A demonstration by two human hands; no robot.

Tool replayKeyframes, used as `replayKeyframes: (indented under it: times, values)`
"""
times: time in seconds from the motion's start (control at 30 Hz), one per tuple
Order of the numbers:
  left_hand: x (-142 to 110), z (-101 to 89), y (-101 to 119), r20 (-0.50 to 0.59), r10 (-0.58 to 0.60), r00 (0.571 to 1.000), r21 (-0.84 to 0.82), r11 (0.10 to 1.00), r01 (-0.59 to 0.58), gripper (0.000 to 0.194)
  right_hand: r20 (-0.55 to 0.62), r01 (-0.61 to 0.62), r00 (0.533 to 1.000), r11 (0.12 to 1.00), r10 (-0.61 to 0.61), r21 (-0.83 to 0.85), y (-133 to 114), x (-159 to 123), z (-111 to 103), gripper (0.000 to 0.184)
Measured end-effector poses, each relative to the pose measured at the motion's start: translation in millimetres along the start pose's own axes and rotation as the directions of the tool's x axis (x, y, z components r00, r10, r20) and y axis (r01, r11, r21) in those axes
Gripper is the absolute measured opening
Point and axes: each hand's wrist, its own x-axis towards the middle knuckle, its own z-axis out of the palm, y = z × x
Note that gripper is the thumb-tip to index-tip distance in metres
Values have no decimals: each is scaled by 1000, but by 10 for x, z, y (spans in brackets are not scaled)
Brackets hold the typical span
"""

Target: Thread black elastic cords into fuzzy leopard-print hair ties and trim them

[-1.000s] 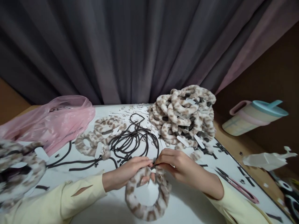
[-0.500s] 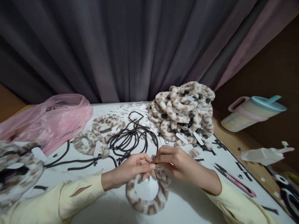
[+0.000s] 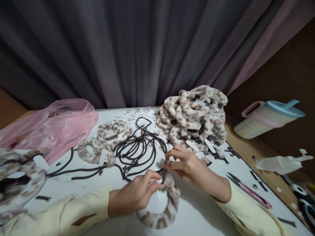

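A fluffy white ring with brown spots (image 3: 159, 221) lies on the table right in front of me. My left hand (image 3: 137, 193) pinches at its top, thumb and index finger closed; a small white bit shows between the fingertips. My right hand (image 3: 185, 168) pinches a black cord (image 3: 164, 177) just above. The cord runs down from those fingertips to the top of the ring beside my left thumb, and exactly how the two meet there is hidden. A coil of the same cord (image 3: 137, 147) spreads over the table behind my hands.
A heap of fluffy rings with white tags (image 3: 193, 114) rises at the back right; more rings (image 3: 91, 152) lie to the left. A pink plastic bag (image 3: 71, 121) is at the back left. Pink-handled snips (image 3: 249, 190), cord scraps (image 3: 258, 180) and a tumbler (image 3: 261, 121) are to the right.
My left hand has shifted down, now pinching at the top of the ring. My fingertips have drawn apart, and a stretch of black cord shows upright between them.
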Motion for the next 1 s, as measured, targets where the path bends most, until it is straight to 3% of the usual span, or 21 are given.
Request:
replayKeyframes:
  times: [0.07,0.13,0.27,0.43,0.47,0.53,0.63,0.7,0.77,0.87,1.0]
  values:
    - [-25,12,-6,-77,180,981,166,972,-165,17,8,0,1000,998,-1,56,13,11,31,28]
    - [-37,23,-2,-114,295,949,300,921,-250,19,26,-3,1000,992,-1,127,18,22,57,26]
    - [-29,19,37,-119,356,927,379,879,-289,21,69,-32,998,954,11,299,11,45,102,28]
    - [-18,17,47,-94,236,967,145,964,-221,21,106,-105,992,894,66,435,17,66,183,24]
    - [-12,19,43,-87,157,984,71,986,-151,20,111,-117,991,894,75,432,20,67,195,25]
    - [19,15,40,-57,-101,993,-99,991,95,16,97,-163,986,911,137,378,14,65,195,28]
    - [114,-30,46,37,-436,899,-394,820,414,16,-48,-314,942,920,334,234,-74,52,109,33]
    - [182,-76,41,89,-540,837,-567,663,488,20,-95,-407,895,885,436,226,-194,40,17,27]
    - [227,-117,20,134,-617,776,-689,505,520,21,70,-479,874,824,482,302,-331,29,-52,25]
    - [245,-154,-10,226,-689,688,-792,281,542,16,338,-549,828,769,447,327,-484,22,-46,29]
    - [276,-206,35,295,-768,569,-844,71,532,8,331,-560,818,782,469,274,-525,26,124,33]
